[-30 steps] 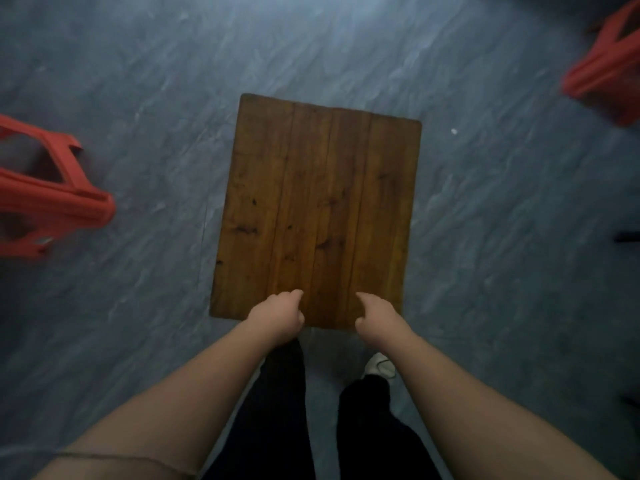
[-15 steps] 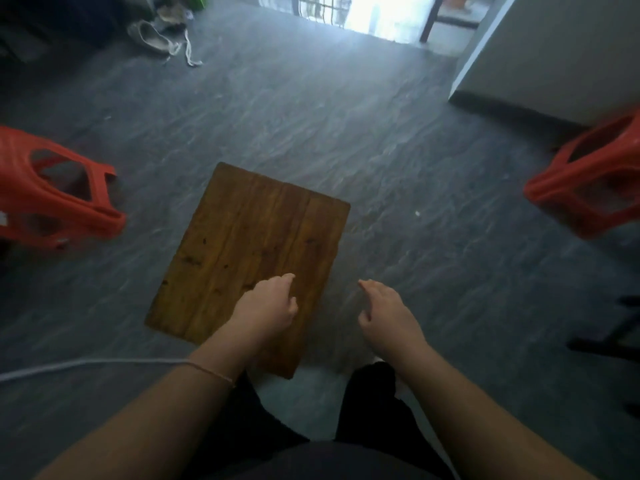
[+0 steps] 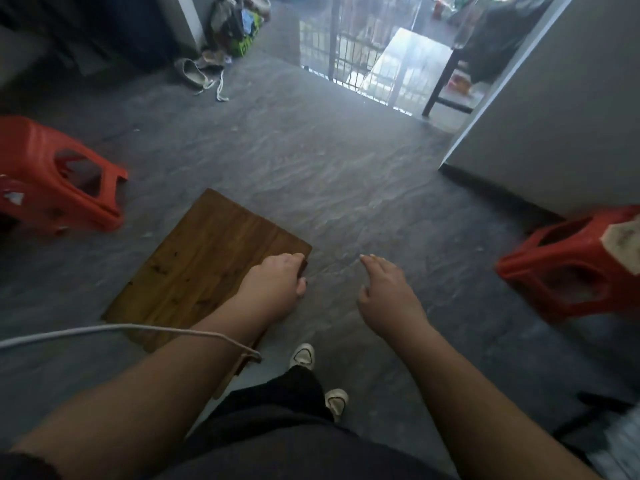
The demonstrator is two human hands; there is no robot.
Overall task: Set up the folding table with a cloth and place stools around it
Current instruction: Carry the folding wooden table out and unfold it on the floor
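Note:
A small brown wooden folding table (image 3: 204, 268) stands on the grey floor in front of me, left of centre, its top bare. My left hand (image 3: 273, 284) hovers over the table's right corner with the fingers curled loosely and nothing in it. My right hand (image 3: 388, 289) is off the table to the right, over the floor, fingers apart and empty. One red plastic stool (image 3: 59, 178) stands at the left. A second red stool (image 3: 571, 268) stands at the right, with a pale patterned cloth (image 3: 623, 245) lying on its seat.
A white cord (image 3: 104, 330) crosses my left forearm. A grey wall corner (image 3: 540, 109) juts in at the right. Shoes and clutter (image 3: 207, 67) lie at the back, beside a bright doorway with railings (image 3: 346, 46). A dark frame (image 3: 602, 410) sits at lower right.
Both hands have left the table's near edge. The view has tilted up and swung right, so the table now lies to the left. My right hand has moved off the table.

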